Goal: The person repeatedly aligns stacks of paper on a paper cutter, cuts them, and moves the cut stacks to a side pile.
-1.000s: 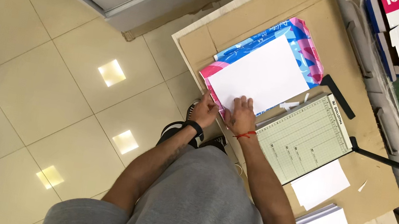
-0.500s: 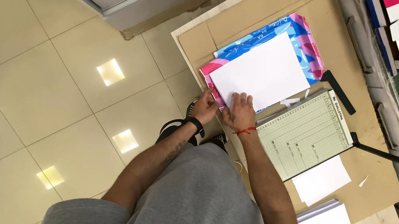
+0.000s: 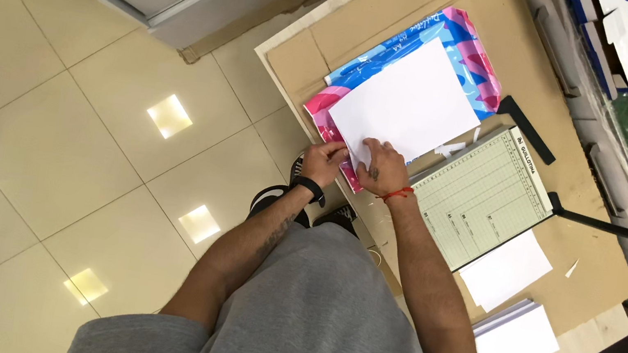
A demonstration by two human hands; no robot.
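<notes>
Near the frame's centre we are pinching the near corner of the white paper stack (image 3: 412,104) with our left hand (image 3: 324,162) and right hand (image 3: 383,168), fingers clamped on it, atop the pink-blue wrapper (image 3: 467,38), left of the paper cutter (image 3: 481,197).

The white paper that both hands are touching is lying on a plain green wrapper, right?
Not quite. In the head view both hands, left hand and right hand, do touch the white paper, but the wrapper under it is pink and blue, not green.

Both hands grip the near corner of a white paper stack (image 3: 412,104): left hand (image 3: 324,163), right hand (image 3: 382,167). It lies on a pink-blue wrapper (image 3: 467,38), beside a green paper cutter (image 3: 481,197) on the worktop (image 3: 518,33).
</notes>
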